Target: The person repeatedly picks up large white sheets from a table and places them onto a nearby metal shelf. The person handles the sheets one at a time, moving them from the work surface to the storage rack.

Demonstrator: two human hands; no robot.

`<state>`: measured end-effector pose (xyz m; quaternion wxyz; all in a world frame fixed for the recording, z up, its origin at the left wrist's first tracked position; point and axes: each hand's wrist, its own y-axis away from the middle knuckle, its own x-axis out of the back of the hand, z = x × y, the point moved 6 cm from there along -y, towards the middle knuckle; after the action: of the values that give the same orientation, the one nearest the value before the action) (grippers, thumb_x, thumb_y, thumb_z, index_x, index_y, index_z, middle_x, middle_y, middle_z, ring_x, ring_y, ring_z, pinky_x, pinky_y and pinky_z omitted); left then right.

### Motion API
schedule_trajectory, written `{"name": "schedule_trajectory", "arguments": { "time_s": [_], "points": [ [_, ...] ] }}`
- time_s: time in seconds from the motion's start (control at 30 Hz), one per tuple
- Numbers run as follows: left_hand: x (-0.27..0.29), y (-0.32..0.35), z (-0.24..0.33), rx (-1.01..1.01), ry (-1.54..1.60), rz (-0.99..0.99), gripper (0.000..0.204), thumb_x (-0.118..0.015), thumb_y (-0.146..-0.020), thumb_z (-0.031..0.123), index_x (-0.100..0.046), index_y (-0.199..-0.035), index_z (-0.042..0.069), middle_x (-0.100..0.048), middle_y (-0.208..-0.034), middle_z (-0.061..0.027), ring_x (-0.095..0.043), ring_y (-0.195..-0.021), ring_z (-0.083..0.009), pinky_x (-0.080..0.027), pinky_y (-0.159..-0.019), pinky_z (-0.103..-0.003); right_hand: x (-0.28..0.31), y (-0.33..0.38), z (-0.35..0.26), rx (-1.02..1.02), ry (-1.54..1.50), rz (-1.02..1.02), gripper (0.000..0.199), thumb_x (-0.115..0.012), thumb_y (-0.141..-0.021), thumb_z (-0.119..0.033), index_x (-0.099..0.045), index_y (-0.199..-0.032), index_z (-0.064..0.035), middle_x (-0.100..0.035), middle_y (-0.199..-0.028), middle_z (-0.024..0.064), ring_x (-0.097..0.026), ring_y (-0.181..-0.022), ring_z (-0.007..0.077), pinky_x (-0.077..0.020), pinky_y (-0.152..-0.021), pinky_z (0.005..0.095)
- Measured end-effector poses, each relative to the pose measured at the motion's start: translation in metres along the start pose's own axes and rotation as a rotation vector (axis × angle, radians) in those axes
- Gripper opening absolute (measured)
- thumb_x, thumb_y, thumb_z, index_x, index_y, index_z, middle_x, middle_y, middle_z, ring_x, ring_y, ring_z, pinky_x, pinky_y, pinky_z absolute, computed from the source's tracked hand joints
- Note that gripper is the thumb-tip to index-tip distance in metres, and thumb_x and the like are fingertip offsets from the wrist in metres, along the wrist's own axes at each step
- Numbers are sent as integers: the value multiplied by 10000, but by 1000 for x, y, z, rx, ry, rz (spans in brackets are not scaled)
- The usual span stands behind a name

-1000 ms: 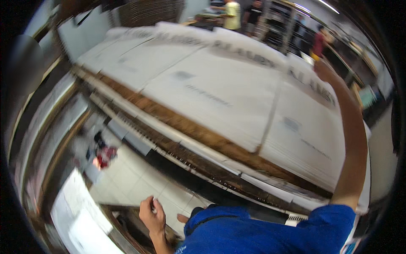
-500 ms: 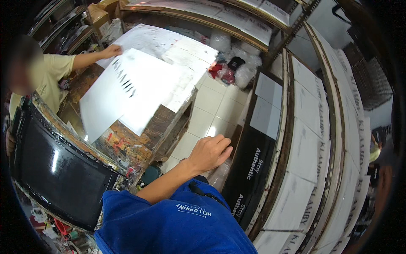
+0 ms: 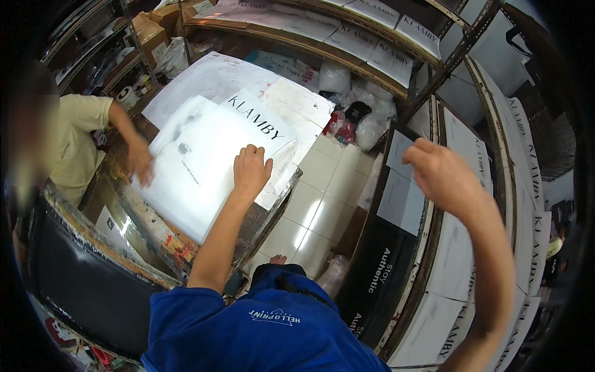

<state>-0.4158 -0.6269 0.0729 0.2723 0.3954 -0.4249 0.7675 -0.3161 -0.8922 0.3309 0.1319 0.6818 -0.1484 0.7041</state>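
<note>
Head view, looking down. The left hand (image 3: 250, 168) lies palm-down, fingers spread and flat, on the large white flat cardboard sheet with black lettering (image 3: 211, 158), near the sheet's 3 o'clock edge; the hand is open and presses rather than grasps. The sheet rests on top of a stack of similar white sheets (image 3: 291, 102) on a worn wooden workbench (image 3: 155, 239), which fills the frame from 9 to 12 o'clock.

The right hand (image 3: 443, 173) is raised at 3 o'clock, in front of a tall rack of upright white flat boxes (image 3: 462, 260); its fingers are loosely curled and it holds nothing that can be seen.

A co-worker in a pale yellow shirt (image 3: 74, 146) stands at 9 o'clock; that person's hand (image 3: 141, 162) presses the sheet's opposite edge.

Between bench and rack runs a white tiled floor (image 3: 322, 198), with clear plastic bags (image 3: 372, 121) heaped at 1 o'clock. A black panel with white lettering (image 3: 378, 273) leans against the rack at 5 o'clock.

To handle the sheet well, as judged from this pose, keep the palm flat, spread the pressure evenly, and move in step with the co-worker so the board neither buckles nor skews on the stack.
</note>
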Motion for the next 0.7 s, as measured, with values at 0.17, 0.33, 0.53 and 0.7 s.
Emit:
{"name": "schedule_trajectory", "arguments": {
  "time_s": [0.17, 0.33, 0.53, 0.7],
  "points": [
    [-54, -19, -8, -38, -240, -135, 196, -658, -778, 208, -625, -874, 41, -583, -876, -134, -574, -842, -278, -437, -712, -408, -97, -12, 32, -54, -309, 11, 118, -570, -780, -14, -592, -896, -14, -602, -905, 165, -609, -840, 376, -498, -738, 434],
    [-76, -24, -19, -31, -265, -133, 71, -571, -781, 78, -636, -800, 57, -588, -803, -85, -570, -762, -233, -401, -706, -363, -179, 13, 44, -160, -570, -43, 142, -560, -821, -34, -608, -951, -5, -621, -941, 164, -632, -831, 322, -502, -745, 379],
    [-46, -11, -1, -156, -158, -49, 54, -592, -796, 104, -619, -755, 82, -569, -769, -57, -554, -733, -225, -381, -676, -373, -311, 12, 37, -515, -1384, -158, 202, -569, -919, -176, -562, -1049, -21, -616, -976, 70, -613, -976, 165, -488, -787, 326],
    [13, 31, 39, -288, 41, 76, 57, -636, -794, 124, -614, -802, 73, -550, -770, -43, -535, -734, -212, -371, -677, -367, -331, -35, 1, -662, -2089, -8, 350, -525, -947, -334, -460, -1168, -70, -535, -1149, 117, -597, -1009, 221, -503, -797, 356]
  ]
}}
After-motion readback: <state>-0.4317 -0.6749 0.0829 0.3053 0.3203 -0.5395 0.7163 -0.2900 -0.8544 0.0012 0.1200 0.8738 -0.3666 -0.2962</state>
